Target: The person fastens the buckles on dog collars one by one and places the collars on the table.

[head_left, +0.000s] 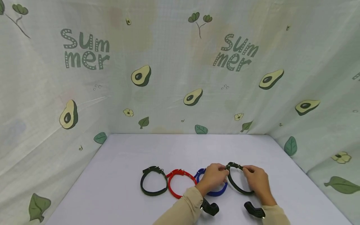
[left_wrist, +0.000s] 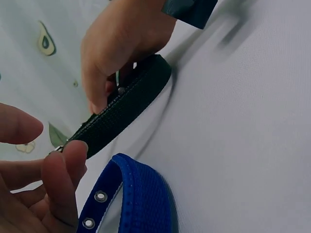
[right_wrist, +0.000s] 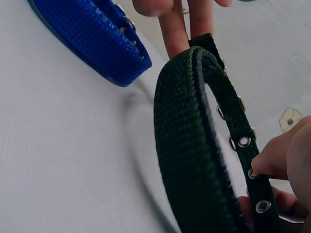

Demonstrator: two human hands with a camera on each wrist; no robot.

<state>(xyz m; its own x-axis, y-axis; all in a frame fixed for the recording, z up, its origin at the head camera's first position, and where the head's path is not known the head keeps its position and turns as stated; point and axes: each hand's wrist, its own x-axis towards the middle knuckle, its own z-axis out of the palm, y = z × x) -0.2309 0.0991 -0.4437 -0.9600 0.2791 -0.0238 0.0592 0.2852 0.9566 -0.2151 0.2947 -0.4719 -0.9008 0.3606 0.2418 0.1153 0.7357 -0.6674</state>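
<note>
Four buckled collars lie in a row on the white table (head_left: 118, 175): black (head_left: 153, 182), red (head_left: 180, 183), blue (head_left: 215, 191) and a dark collar (head_left: 239, 185) at the right. My left hand (head_left: 222, 175) reaches over the blue collar and pinches the dark collar's buckle end. My right hand (head_left: 248, 171) grips the same collar's strap just right of the buckle. In the right wrist view the right fingertips (right_wrist: 284, 162) pinch the eyelet strap of the dark collar (right_wrist: 189, 145). In the left wrist view the left fingers (left_wrist: 65, 162) meet the end of the dark collar (left_wrist: 121, 109), with the blue collar (left_wrist: 138, 199) below.
Avocado-print cloth walls (head_left: 180, 78) close in the table at the back and on both sides. Bare tabletop stretches behind the collars and to the left. Black wrist-camera mounts (head_left: 210, 207) sit on both forearms near the front edge.
</note>
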